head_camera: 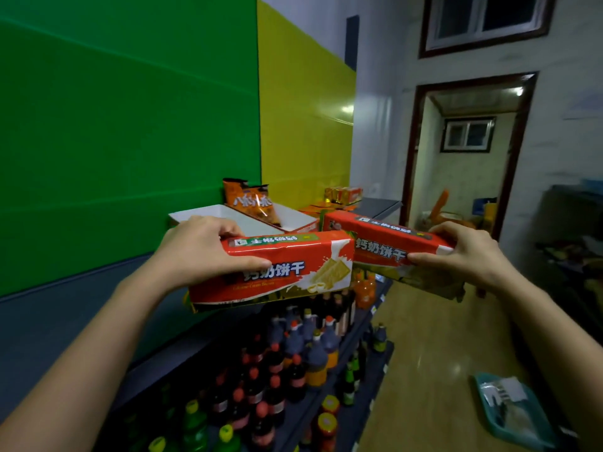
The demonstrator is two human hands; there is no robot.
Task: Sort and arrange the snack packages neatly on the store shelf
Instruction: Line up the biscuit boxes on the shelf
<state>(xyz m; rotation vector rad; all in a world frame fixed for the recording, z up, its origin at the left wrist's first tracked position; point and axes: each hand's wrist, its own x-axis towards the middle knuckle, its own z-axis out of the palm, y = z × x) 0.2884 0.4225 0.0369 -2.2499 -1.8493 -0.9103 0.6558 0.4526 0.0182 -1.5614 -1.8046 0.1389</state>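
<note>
My left hand (199, 252) grips the left end of a long red biscuit package (280, 272), thumb on its front face. My right hand (463, 252) grips the right end of a second, matching red biscuit package (385, 243), which lies just behind and to the right of the first. Both packages hang in the air above the top shelf (378, 205). Behind them stands a white display box (208, 213) holding orange snack bags (254, 200). Further back lie yellow-and-red packages (342, 194).
Lower shelves (359, 360) under my arms carry several dark sauce bottles and green and orange drink bottles. A green and yellow wall backs the shelf. To the right are a wooden floor, an open doorway (463, 158) and a teal basket (515, 409).
</note>
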